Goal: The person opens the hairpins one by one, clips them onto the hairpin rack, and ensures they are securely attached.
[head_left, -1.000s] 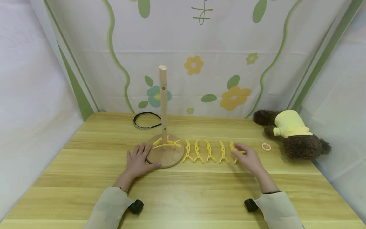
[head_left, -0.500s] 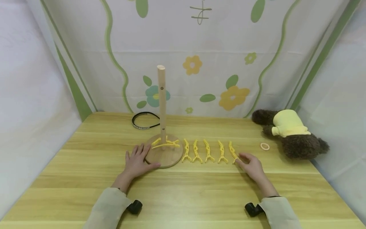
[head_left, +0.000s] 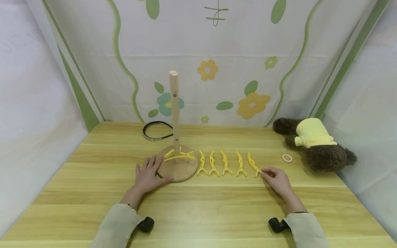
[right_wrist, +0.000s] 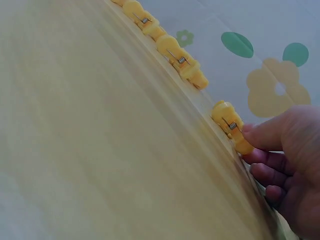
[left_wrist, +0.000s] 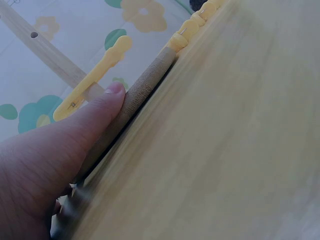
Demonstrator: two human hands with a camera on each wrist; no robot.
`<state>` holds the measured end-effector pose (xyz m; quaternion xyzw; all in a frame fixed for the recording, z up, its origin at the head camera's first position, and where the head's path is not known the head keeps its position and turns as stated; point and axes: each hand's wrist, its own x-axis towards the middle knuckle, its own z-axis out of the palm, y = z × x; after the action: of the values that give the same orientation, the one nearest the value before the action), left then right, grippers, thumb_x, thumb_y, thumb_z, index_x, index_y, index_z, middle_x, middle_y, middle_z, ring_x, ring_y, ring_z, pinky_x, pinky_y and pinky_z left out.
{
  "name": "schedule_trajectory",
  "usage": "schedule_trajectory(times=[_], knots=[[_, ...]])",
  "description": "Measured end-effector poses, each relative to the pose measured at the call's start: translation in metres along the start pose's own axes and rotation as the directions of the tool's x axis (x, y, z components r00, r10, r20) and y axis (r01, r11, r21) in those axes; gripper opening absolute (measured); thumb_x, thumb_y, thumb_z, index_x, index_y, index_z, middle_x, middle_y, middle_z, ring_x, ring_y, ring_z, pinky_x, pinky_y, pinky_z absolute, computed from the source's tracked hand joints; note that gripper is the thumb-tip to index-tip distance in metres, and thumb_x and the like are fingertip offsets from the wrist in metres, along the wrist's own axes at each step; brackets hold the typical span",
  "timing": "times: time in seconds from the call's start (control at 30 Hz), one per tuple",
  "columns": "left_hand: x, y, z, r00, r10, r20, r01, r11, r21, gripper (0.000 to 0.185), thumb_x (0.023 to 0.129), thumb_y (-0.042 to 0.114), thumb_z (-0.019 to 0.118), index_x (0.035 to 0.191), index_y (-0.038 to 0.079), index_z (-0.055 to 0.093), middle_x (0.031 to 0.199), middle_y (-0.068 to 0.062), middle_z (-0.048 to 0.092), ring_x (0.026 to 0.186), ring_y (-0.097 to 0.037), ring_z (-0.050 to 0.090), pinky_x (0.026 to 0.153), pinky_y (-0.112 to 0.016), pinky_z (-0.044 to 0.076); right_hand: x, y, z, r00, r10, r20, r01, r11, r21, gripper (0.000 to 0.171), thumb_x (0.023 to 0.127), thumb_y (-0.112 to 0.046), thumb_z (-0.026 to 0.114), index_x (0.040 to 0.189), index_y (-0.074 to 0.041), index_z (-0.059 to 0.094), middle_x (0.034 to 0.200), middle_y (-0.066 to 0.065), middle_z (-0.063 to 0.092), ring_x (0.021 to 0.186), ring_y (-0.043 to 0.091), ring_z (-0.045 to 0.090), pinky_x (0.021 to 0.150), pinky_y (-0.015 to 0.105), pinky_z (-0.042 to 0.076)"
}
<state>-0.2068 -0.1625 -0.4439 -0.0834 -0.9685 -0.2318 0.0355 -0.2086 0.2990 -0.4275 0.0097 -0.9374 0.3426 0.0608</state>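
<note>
While the left hand (head_left: 148,177) lies spread at eight o'clock on the round base (head_left: 181,174), the right hand (head_left: 278,181) pinches the tip of the end yellow clip (head_left: 252,164), on the desk (head_left: 204,213) at the base's three o'clock.

No legible text can be made out; only a thin olive pen-like mark (head_left: 217,13) is shown on the white backdrop (head_left: 248,38), cropped at top, unreadable.
</note>
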Motion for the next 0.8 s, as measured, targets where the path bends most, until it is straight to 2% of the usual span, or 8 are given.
schedule_trajectory(times=[0.13, 0.23, 0.3, 0.47, 0.57, 0.8], knots=[[0.0, 0.001, -0.001, 1.0, 0.001, -0.001, -0.001, 1.0, 0.006, 0.097, 0.074, 0.065, 0.062, 0.147, 0.012, 0.028, 0.151, -0.025, 0.023, 0.139, -0.047, 0.014, 0.102, -0.072, 0.002, 0.0, 0.002, -0.001, 0.999, 0.003, -0.037, -0.003, 1.0, -0.006, 0.023, 0.088, -0.011, 0.061, 0.104, 0.004, 0.067, 0.096, 0.019, 0.068, 0.077, 0.011, 0.059, 0.066, 0.021, 0.046], [-0.001, 0.002, -0.001, 1.0, 0.006, -0.008, -0.006, 1.0, -0.007, 0.097, 0.074, 0.064, 0.063, 0.147, 0.012, 0.029, 0.151, -0.025, 0.023, 0.139, -0.047, 0.014, 0.102, -0.072, 0.002, 0.0, 0.002, 0.001, 0.997, 0.034, -0.066, -0.034, 0.999, 0.006, 0.027, 0.089, -0.016, 0.062, 0.105, 0.004, 0.066, 0.095, 0.019, 0.068, 0.076, 0.01, 0.058, 0.066, 0.021, 0.046], [-0.001, 0.001, -0.001, 1.0, 0.01, -0.012, -0.01, 1.0, -0.011, 0.097, 0.073, 0.064, 0.064, 0.147, 0.011, 0.029, 0.15, -0.026, 0.024, 0.139, -0.048, 0.014, 0.102, -0.072, 0.002, 0.0, 0.001, 0.003, 0.997, 0.055, -0.061, -0.055, 0.998, 0.004, 0.036, 0.089, -0.024, 0.063, 0.11, 0.005, 0.064, 0.099, 0.02, 0.066, 0.081, 0.015, 0.059, 0.069, 0.025, 0.047], [-0.001, 0.001, -0.001, 1.0, 0.01, -0.009, -0.01, 1.0, -0.012, 0.098, 0.073, 0.064, 0.064, 0.147, 0.011, 0.029, 0.15, -0.026, 0.023, 0.139, -0.048, 0.014, 0.102, -0.072, 0.001, -0.001, -0.003, 0.009, 0.999, 0.037, -0.019, -0.038, 0.998, -0.049, 0.061, 0.084, -0.04, 0.066, 0.117, 0.011, 0.057, 0.111, 0.028, 0.058, 0.099, 0.037, 0.056, 0.083, 0.046, 0.047], [-0.002, 0.002, -0.002, 1.0, 0.008, -0.008, -0.008, 1.0, -0.011, 0.097, 0.074, 0.065, 0.063, 0.147, 0.011, 0.029, 0.151, -0.026, 0.023, 0.139, -0.047, 0.014, 0.102, -0.072, 0.002, -0.002, -0.006, 0.01, 0.999, 0.033, -0.028, -0.035, 0.996, -0.079, 0.062, 0.083, -0.039, 0.068, 0.115, 0.013, 0.056, 0.111, 0.032, 0.056, 0.102, 0.042, 0.053, 0.085, 0.052, 0.044], [-0.001, 0.001, -0.001, 1.0, 0.007, -0.006, -0.007, 1.0, -0.011, 0.096, 0.074, 0.064, 0.063, 0.147, 0.011, 0.029, 0.15, -0.026, 0.023, 0.139, -0.047, 0.014, 0.102, -0.072, 0.002, -0.007, -0.008, 0.006, 0.994, 0.095, -0.055, -0.1, 0.99, -0.097, 0.055, 0.085, -0.028, 0.065, 0.117, 0.015, 0.054, 0.109, 0.033, 0.053, 0.101, 0.043, 0.05, 0.085, 0.052, 0.039]])
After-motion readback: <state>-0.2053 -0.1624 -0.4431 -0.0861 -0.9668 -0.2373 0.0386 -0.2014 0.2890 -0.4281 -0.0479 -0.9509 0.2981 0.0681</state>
